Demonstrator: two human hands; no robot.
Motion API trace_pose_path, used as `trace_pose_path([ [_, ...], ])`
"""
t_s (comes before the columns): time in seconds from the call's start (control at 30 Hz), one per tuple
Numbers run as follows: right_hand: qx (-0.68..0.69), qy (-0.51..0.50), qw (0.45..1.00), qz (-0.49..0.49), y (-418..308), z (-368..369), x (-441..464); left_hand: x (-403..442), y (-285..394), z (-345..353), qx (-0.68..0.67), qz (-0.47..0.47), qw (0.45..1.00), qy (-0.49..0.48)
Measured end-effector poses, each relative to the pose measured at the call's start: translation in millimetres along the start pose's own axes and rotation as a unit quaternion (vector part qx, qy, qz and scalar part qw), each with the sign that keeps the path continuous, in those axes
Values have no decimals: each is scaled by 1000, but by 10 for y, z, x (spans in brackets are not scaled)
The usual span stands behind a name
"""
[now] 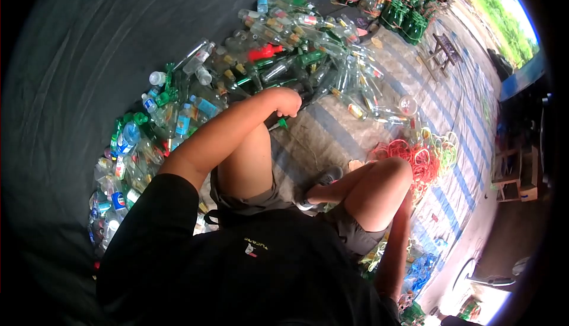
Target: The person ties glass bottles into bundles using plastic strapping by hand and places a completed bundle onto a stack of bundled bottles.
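Note:
My left hand (pixel 288 102) is closed, its fingers curled down beside dark bottles (pixel 305 86) at the inner edge of a large heap. What it grips, if anything, is hidden under the fingers. Just below it lies a small green piece (pixel 283 123). My right forearm (pixel 398 249) reaches past my bent right knee, and the hand itself is hidden behind the leg. Near that knee is a tangle of red string (pixel 415 163), with pale green string (pixel 444 151) beside it.
Clear and green bottles (pixel 284 30) curve around the front and left. Bundled green bottles (pixel 409 18) stand at the back, near a small stool (pixel 446 49). A striped sheet (pixel 415 68) covers the ground. Blue plastic (pixel 419 270) lies at lower right; wooden shelving (pixel 517 175) stands at right.

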State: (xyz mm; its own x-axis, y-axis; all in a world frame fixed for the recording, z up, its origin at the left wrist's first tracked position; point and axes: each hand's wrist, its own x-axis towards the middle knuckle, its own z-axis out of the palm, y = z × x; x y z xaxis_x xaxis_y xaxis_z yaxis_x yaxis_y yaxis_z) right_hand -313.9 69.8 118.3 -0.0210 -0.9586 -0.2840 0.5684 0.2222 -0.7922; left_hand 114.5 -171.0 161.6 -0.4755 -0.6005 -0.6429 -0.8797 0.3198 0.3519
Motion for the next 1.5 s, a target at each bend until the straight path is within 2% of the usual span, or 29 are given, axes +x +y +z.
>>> trace_pose_path([
  [0.2,-251,58,964,61,571,28,-377,5,2,4,20,9,1000,0],
  [0.27,-303,84,947,65,678,-32,-486,62,21,5,22,11,1000,4],
  [0.33,-340,99,933,63,736,-73,-556,145,-11,22,79,46,996,-14],
  [0.43,-376,118,917,60,760,-130,-589,305,-90,33,142,89,986,16],
  [0.47,-394,128,908,61,770,-182,-645,359,-145,-2,136,98,985,34],
  [0.5,-405,124,904,61,802,-169,-613,146,-75,-105,17,57,997,54],
  [0.53,-417,131,897,63,813,-199,-620,62,-89,-129,-32,41,991,121],
  [0.6,-439,133,886,65,870,-215,-611,46,-161,-106,36,61,965,252],
  [0.63,-451,131,880,64,879,-229,-625,31,-176,-90,32,60,965,253],
  [0.7,-472,129,870,65,940,-240,-622,28,-176,-122,-18,7,994,111],
  [0.73,-481,125,865,65,954,-234,-605,78,-216,-96,-17,7,993,114],
  [0.8,-502,120,855,61,990,-231,-580,105,-243,-36,-19,-25,999,35],
  [0.83,-514,117,848,57,987,-231,-598,96,-244,-58,-26,-29,999,30],
  [0.87,-528,112,841,48,1016,-252,-579,92,-264,-24,1,11,997,73],
  [0.93,-564,107,818,34,1055,-299,-613,37,-220,-45,43,90,993,67],
  [0.97,-580,114,806,30,1075,-309,-640,83,-252,3,38,170,980,91],
  [1.0,-593,119,796,28,1115,-303,-615,51,-244,58,-100,124,986,43],
  [1.03,-603,129,787,27,1150,-301,-604,94,-244,129,-130,148,979,57],
  [1.13,-605,166,779,25,1192,-399,-510,100,-190,69,-135,122,983,32],
  [1.27,-601,194,775,22,1272,-471,-423,111,-214,66,-127,29,991,10],
  [1.5,-632,178,754,19,1454,-755,-294,9,38,26,-114,-8,994,0],
])
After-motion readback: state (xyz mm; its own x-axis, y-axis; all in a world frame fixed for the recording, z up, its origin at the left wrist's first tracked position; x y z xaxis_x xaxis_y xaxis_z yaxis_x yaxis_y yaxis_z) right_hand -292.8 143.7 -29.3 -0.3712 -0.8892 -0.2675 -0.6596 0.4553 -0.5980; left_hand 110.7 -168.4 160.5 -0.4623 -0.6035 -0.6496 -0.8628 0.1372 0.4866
